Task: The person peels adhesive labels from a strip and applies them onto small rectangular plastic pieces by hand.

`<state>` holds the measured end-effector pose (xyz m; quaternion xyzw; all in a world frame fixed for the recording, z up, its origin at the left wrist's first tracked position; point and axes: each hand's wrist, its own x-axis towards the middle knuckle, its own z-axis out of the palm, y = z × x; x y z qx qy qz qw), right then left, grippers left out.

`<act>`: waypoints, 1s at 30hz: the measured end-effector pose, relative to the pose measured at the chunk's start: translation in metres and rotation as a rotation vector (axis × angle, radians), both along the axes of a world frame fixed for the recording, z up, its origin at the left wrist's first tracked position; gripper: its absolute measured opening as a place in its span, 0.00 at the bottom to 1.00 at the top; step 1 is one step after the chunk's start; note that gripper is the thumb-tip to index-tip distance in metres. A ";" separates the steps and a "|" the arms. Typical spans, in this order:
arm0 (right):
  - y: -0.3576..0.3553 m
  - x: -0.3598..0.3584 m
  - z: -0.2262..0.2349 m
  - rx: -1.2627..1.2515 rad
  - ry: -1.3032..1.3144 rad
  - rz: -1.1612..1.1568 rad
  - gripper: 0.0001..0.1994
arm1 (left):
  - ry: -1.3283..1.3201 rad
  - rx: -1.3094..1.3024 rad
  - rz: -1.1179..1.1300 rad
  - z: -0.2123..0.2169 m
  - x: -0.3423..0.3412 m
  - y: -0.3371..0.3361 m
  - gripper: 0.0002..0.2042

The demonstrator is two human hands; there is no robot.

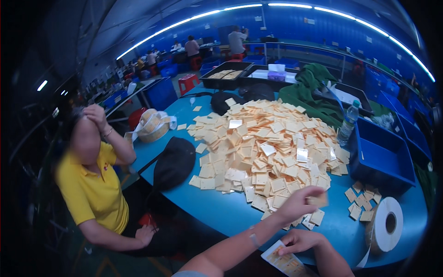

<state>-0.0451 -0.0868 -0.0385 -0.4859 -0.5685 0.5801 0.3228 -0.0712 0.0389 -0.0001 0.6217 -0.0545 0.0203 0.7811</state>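
Across the counter [217, 203], far, a black tray [220, 83] holds beige pieces [226, 74]; right of it, a purple box [277, 75] sits in another. By the near edge of the tile heap [272, 147], the outstretched left hand [300, 203] grips a blurred tile [318, 200]; the bent right hand [302, 241] pinches a patterned sheet [290, 266], its print illegible. Right stands a blue bin [380, 171].

A strip of bare blue worktop [336, 210] between the heaped cream tiles [277, 152] and the small tile cluster [362, 203] leaves a hand room to pass, but the blue bin [385, 177] and plastic bottle [349, 122] hem in the heap's right side. The label roll [382, 233] blocks the near right; another open band, along the heap's near left edge, meets the left forearm [235, 247].
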 end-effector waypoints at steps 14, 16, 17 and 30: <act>0.011 0.008 0.024 0.071 0.076 -0.671 0.15 | 0.159 -0.175 0.339 -0.023 -0.106 0.026 0.21; 0.010 0.006 0.020 0.067 0.005 -0.667 0.14 | 0.191 -0.034 0.391 -0.021 -0.108 0.011 0.19; 0.011 0.003 0.020 0.060 0.003 -0.667 0.14 | 0.216 -0.099 0.479 -0.022 -0.108 0.008 0.15; 0.024 -0.002 0.009 0.272 -0.134 -0.760 0.14 | 0.214 0.037 0.622 -0.036 -0.100 0.013 0.09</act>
